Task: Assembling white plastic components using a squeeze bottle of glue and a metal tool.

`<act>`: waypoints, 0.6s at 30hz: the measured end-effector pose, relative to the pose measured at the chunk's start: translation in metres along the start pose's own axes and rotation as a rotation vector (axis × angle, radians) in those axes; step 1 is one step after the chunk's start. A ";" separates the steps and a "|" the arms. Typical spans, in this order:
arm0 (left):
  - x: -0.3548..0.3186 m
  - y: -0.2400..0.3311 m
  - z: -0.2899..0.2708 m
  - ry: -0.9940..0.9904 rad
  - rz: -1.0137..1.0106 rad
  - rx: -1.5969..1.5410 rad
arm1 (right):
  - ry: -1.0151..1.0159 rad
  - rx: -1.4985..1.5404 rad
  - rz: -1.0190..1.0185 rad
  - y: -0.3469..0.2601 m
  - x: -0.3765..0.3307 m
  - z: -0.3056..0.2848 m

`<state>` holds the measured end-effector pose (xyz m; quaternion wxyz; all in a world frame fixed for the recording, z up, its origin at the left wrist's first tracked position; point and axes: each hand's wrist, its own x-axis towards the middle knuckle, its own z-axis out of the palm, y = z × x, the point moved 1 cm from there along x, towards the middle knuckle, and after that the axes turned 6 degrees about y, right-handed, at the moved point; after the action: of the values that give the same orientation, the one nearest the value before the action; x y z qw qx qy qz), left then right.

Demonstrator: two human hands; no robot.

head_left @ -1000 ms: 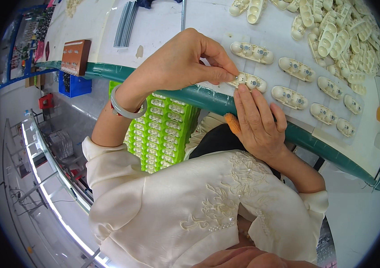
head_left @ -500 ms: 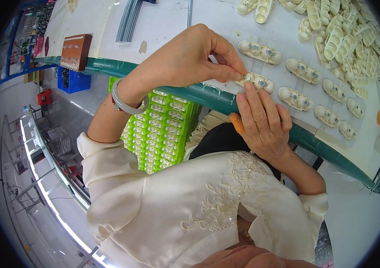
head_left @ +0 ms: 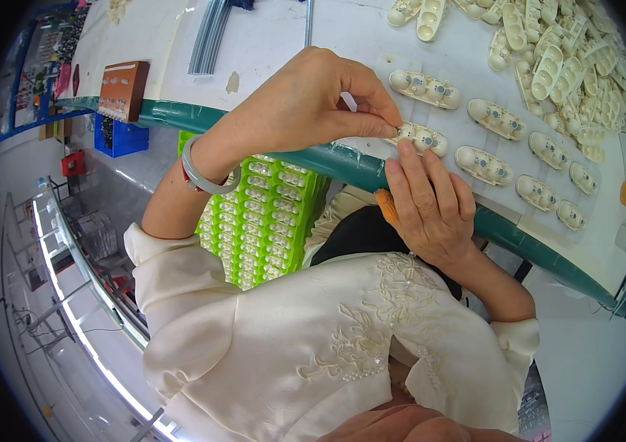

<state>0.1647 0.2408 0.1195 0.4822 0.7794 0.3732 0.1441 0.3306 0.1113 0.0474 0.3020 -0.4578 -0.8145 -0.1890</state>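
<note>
Just right of upper centre, a tightly pinched bare left hand [head_left: 320, 103] and outstretched bare right hand [head_left: 432, 202] touch an oblong cream plastic case [head_left: 426, 138].

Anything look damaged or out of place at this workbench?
Two small oddities: a tan patch on the white tabletop, where the surface looks chipped or stained, I can't tell which; and pale, ragged scuffs on the green table edge near the left hand. The cream casings set out in rows look orderly.
</note>
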 end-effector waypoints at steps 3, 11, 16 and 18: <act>0.003 0.003 -0.002 -0.026 0.029 0.070 | -0.004 0.006 0.005 0.000 0.000 0.000; 0.003 0.003 -0.002 -0.017 0.014 0.024 | 0.010 -0.015 0.023 -0.002 0.000 0.003; 0.006 0.005 -0.002 -0.029 0.007 0.007 | 0.014 -0.037 0.021 -0.002 0.000 0.002; 0.007 0.006 -0.001 -0.032 0.024 0.022 | 0.024 -0.045 0.013 -0.002 -0.001 0.003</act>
<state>0.1713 0.2454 0.1241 0.4777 0.7913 0.3576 0.1331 0.3281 0.1113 0.0448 0.3024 -0.4674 -0.8035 -0.2110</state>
